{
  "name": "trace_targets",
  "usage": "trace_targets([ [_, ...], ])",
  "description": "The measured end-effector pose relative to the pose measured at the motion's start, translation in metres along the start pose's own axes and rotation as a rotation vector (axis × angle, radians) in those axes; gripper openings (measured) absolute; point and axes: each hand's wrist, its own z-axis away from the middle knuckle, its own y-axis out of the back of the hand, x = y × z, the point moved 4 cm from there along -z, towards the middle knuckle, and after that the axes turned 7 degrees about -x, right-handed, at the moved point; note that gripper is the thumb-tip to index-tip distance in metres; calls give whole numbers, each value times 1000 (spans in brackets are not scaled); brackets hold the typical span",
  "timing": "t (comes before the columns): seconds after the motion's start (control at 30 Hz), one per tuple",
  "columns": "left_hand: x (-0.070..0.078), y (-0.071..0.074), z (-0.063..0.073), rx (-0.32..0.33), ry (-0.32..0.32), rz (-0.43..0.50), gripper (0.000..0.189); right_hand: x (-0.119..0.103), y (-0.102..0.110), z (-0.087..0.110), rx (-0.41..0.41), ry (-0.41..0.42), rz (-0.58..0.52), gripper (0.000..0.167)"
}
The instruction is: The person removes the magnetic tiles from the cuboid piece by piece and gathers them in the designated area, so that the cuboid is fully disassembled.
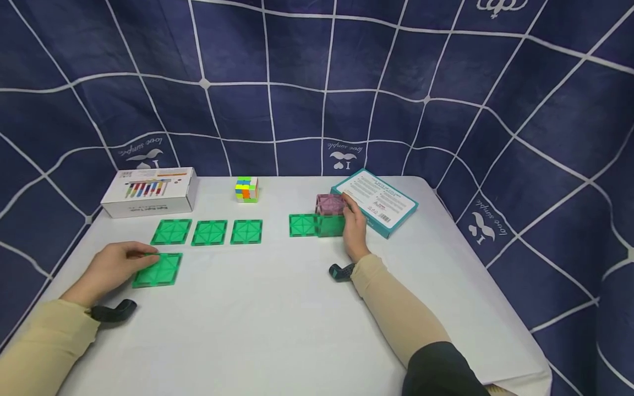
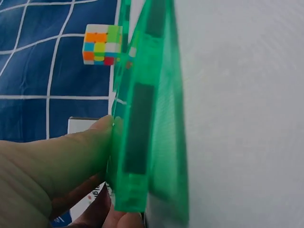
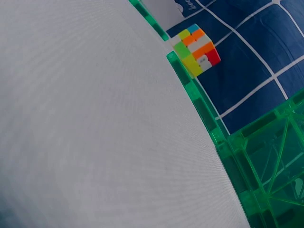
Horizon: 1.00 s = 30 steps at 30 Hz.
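Note:
My left hand pinches a translucent green square magnetic tile, thumb on one face; the left wrist view has this tile edge-on, tilted off the white cloth. Behind it, three more green tiles lie in a row: a left one, a middle one and a right one. My right hand rests against the right side of a small tile structure, fingers fairly straight, thumb not clearly visible. That structure has an upright green tile and a purple tile; a flat green tile adjoins its left.
A colourful puzzle cube stands near the back edge of the white-covered table. At back left is a white box with a printed picture. Behind my right hand lies a teal-edged box. A blue gridded curtain hangs behind.

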Motion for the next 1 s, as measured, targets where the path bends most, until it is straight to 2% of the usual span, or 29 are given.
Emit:
trace_targets([
  [0.2,4,-2,-2,9,3,-49,47,-1,0,2,10,-5,-2,46],
  [0.3,13,-2,0,75,-18,-99,46,-2,-1,1,11,-13,2,46],
  [0.4,40,-4,1,184,-76,-144,43,-3,-2,0,2,-17,6,46],
  [0.43,53,-6,0,213,-110,-154,43,-3,-2,0,0,-19,11,46],
  [0.5,86,-14,-6,220,-172,-142,42,-3,-2,0,1,-18,15,46],
  [0.57,121,-27,-16,175,-240,-104,44,-3,-1,0,11,-15,17,45],
  [0.63,155,-45,-29,97,-288,-66,47,-2,0,0,18,-13,15,46],
  [0.77,211,-83,-57,-64,-318,-39,62,-1,1,-1,4,-15,9,47],
  [0.87,237,-103,-79,-121,-310,-44,75,-1,0,-2,-5,-12,-2,48],
  [1.0,254,-124,-105,-144,-279,-23,87,0,0,0,-6,-16,-15,48],
])
